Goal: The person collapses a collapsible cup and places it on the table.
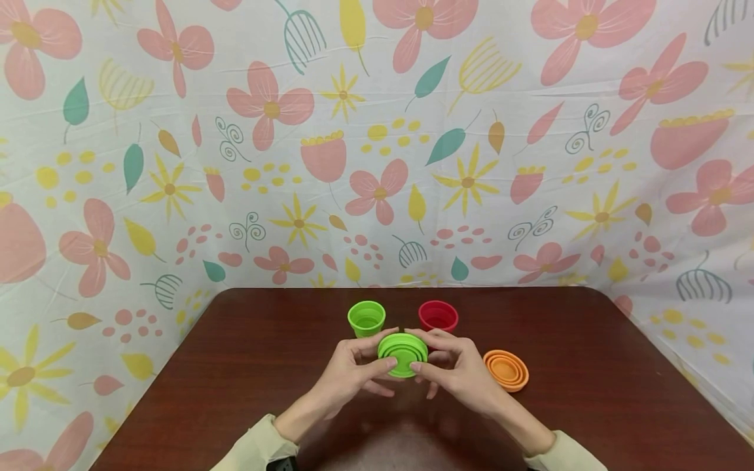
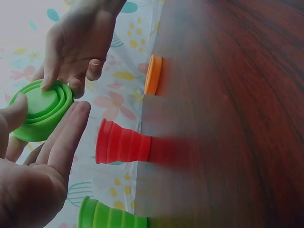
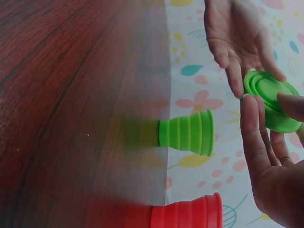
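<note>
A green collapsible cup [image 1: 403, 356], folded flat into rings, is held up above the table between both hands. My left hand [image 1: 347, 371] grips its left side, with the thumb on the cup's ringed face and a finger at the rim. On the opposite side my right hand [image 1: 468, 376] pinches it in the same manner. Both thumbs press near the central disc [image 2: 42, 102], seen closely in the left wrist view. Beyond the hands stand an expanded green cup [image 1: 366, 318] and an expanded red cup [image 1: 438, 314], both upright.
A folded orange collapsible cup [image 1: 506, 370] lies on the table just right of my right hand. The dark brown wooden table [image 1: 253, 347] ends at a flower-patterned cloth [image 1: 377, 131] hanging behind it and along the sides.
</note>
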### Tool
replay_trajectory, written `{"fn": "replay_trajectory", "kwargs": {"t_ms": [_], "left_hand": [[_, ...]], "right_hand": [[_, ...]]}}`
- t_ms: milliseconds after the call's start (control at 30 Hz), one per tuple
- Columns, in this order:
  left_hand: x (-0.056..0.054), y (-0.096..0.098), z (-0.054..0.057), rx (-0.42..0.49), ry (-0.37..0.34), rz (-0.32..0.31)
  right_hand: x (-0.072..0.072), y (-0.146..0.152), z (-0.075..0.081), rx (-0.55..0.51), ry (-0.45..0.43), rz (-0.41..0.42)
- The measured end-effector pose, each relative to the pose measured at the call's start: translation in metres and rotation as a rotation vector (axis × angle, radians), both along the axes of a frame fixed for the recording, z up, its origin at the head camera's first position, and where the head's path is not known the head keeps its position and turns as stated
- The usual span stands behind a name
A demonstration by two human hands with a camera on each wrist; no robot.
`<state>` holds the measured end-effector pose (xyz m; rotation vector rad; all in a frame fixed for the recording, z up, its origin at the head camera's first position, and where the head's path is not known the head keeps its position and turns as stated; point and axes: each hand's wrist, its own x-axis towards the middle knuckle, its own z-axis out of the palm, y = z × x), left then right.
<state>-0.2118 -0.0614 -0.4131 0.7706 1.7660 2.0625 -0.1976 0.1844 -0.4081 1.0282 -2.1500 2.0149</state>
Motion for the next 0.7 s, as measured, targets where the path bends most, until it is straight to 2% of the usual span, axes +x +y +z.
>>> {"fn": "replay_trajectory", "kwargs": {"t_ms": [367, 567, 700], "left_hand": [[0.0007, -0.0002, 0.0005, 0.029, -0.017, 0.035], [0.0, 0.0003, -0.0001, 0.053, -0.03, 0.016], [-0.0003, 0.0005, -0.0002, 0.07, -0.033, 0.012]], "right_hand": [[0.0027, -0.0005, -0.0008, 0.01, 0.085, -0.044], [0.007, -0.0016, 0.0001, 0.036, 0.125, -0.125], [0.008, -0.0029, 0.0, 0.022, 0.183, -0.141]]}}
